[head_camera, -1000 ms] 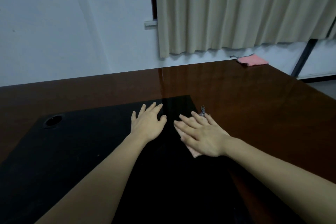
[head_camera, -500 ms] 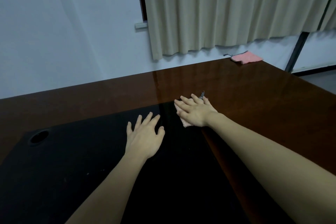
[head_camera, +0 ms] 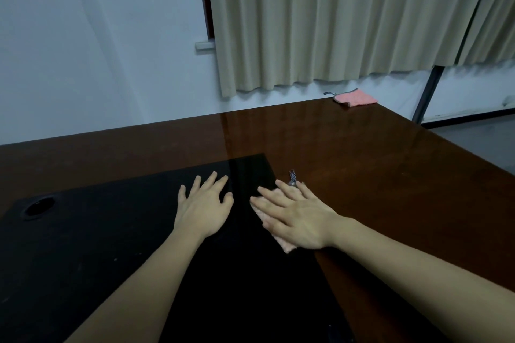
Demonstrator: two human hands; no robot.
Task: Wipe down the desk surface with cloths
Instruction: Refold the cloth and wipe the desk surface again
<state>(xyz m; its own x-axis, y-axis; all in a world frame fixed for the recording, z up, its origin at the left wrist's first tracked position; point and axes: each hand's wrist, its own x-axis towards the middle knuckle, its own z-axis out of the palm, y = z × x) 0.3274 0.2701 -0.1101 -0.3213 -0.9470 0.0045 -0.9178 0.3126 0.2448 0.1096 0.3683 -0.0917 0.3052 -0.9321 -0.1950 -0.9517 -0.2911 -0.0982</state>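
Note:
My right hand (head_camera: 295, 217) lies flat, fingers straight, pressing a pale pink cloth (head_camera: 282, 245) onto the desk at the right edge of the black mat (head_camera: 111, 259). Most of the cloth is hidden under the palm; a small patterned loop sticks out beyond the fingertips. My left hand (head_camera: 204, 207) rests flat on the mat with spread fingers, just left of the right hand, holding nothing. The glossy brown desk (head_camera: 376, 175) stretches away to the right and back.
A second pink cloth (head_camera: 355, 97) lies at the desk's far right corner. A round cable hole (head_camera: 39, 207) sits in the mat's left part. A white wall and beige curtain (head_camera: 348, 22) stand behind the desk; its right edge drops to the floor.
My right hand first slid the cloth away from me, then pulled it back toward me beside the left hand. The left hand stayed flat on the mat.

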